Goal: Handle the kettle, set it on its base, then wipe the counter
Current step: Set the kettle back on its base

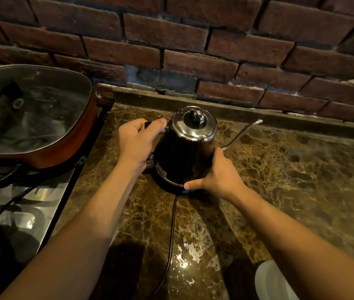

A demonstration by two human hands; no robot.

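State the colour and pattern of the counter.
Brown marble counter with golden veins, seen in the head view.

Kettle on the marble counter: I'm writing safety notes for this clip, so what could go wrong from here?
The kettle looks tilted on its base; released early, it may tip. The thin spout points toward the brick wall and could knock it. The cord trails toward the person and could snag an arm.

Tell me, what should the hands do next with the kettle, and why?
Probably let go. The kettle looks upright and seated on its base, with the left hand on the handle and the right hand steadying its lower side. The counter hasn't been wiped yet, and no cloth shows.
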